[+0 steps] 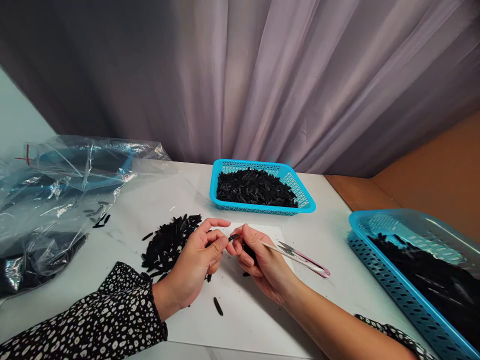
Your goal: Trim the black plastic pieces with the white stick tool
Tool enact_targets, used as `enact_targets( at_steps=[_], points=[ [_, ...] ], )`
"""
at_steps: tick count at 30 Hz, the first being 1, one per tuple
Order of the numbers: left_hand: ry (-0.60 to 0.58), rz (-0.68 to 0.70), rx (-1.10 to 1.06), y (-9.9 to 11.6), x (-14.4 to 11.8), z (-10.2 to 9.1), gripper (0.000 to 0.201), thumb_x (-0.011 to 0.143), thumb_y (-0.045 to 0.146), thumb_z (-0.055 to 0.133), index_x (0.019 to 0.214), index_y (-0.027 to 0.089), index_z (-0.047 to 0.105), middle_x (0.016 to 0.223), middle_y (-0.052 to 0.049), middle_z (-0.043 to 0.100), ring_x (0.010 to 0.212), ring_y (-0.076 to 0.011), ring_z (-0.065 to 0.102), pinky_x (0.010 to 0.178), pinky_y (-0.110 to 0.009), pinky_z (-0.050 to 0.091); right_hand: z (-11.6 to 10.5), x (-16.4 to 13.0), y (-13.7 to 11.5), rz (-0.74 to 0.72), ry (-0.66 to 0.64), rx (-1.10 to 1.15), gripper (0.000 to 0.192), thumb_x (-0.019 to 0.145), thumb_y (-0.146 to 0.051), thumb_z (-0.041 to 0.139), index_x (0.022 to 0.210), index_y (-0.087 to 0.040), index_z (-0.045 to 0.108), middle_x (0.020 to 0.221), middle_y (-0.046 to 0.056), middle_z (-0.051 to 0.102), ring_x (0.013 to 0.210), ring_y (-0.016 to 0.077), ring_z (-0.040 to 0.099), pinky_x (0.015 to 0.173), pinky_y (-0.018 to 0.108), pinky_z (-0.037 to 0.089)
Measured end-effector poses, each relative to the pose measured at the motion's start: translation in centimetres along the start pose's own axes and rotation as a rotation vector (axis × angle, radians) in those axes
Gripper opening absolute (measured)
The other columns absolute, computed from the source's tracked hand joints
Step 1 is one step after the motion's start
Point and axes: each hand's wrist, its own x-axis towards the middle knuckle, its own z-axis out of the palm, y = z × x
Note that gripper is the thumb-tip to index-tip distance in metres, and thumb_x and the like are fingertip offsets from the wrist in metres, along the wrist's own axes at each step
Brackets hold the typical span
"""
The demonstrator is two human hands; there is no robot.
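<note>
Spotted black-and-white sleeves come in from the bottom edge, and both hands meet over a white sheet [240, 310] on the table [337, 235]. Between the fingertips of the left hand [195, 265] and the right hand [258, 262] sits one small black piece [233, 237], pinched from both sides just above the sheet. The left grip closes on this piece with thumb and forefinger. The right grip holds the other end, and the same hand also keeps a pair of pink thread snips [300, 258] clamped in the palm; its blades point away to the right and do not touch the piece.

Just left of the left hand lies a loose pile of black pieces [168, 242]. A few single pieces are scattered on the sheet, one near the left wrist [218, 306].

Behind the hands stands a blue basket [303, 197], nearly full of the same pieces. A second blue basket [397, 285] at the right edge also holds many. On the left lies a crumpled clear plastic bag [56, 200] with more dark pieces inside.

As a judgement, the work is somewhere in the middle: much already sits in the baskets, yet the pile and the bag are not finished.
</note>
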Motion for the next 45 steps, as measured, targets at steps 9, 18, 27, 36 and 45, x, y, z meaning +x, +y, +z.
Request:
enact_targets(
  at_steps=[9,18,27,36,45],
  points=[
    [-0.03,0.005,0.047,-0.08,0.1,-0.09,0.041,0.08,0.039,0.072,0.111,0.019,0.053,0.072,0.003,0.061,0.044,-0.0032,0.024,0.043,-0.022,0.015,-0.12,-0.22,0.06,-0.011,0.014,0.007,0.035,0.074,-0.044,0.081,0.072,-0.015,0.06,0.063,-0.002,0.054,0.046,0.0028,0.02,0.037,0.015,0.009],
    [0.022,-0.066,-0.12,0.29,0.05,0.14,0.026,0.075,0.02,0.064,0.1,0.016,0.061,0.075,0.0,0.055,0.052,-0.0058,0.034,0.045,-0.02,0.019,-0.09,-0.14,-0.45,-0.031,0.063,0.065,0.03,0.071,-0.037,0.084,0.086,-0.015,0.07,0.061,-0.005,0.049,0.045,0.0029,0.019,0.036,0.016,0.006],
    [0.037,-0.03,-0.013,-0.27,0.4,0.1,0.032,0.079,0.041,0.071,0.095,0.016,0.058,0.071,0.003,0.058,0.044,-0.0029,0.032,0.041,-0.02,0.015,-0.24,-0.19,-0.26,-0.047,0.057,0.083,0.028,0.072,-0.036,0.084,0.087,-0.016,0.072,0.061,-0.004,0.049,0.045,0.0019,0.021,0.036,0.015,0.009],
    [-0.01,-0.073,0.043,0.02,0.12,-0.07,0.036,0.091,0.045,0.05,0.069,0.016,0.056,0.042,0.01,0.026,0.041,-0.0055,0.016,0.043,-0.023,0.013,-0.26,-0.26,-0.31,-0.046,0.06,0.077,0.028,0.073,-0.037,0.083,0.087,-0.016,0.071,0.063,-0.004,0.05,0.045,0.0018,0.023,0.035,0.014,0.012],
    [-0.026,0.027,0.06,-0.17,0.31,-0.09,0.022,0.09,0.038,0.055,0.097,0.017,0.052,0.071,0.003,0.062,0.043,-0.0029,0.019,0.044,-0.022,0.014,-0.22,0.11,-0.12,-0.075,0.082,0.042,0.026,0.083,-0.038,0.065,0.07,-0.016,0.059,0.06,0.001,0.058,0.044,0.0053,0.033,0.033,0.014,0.017]
  ],
)
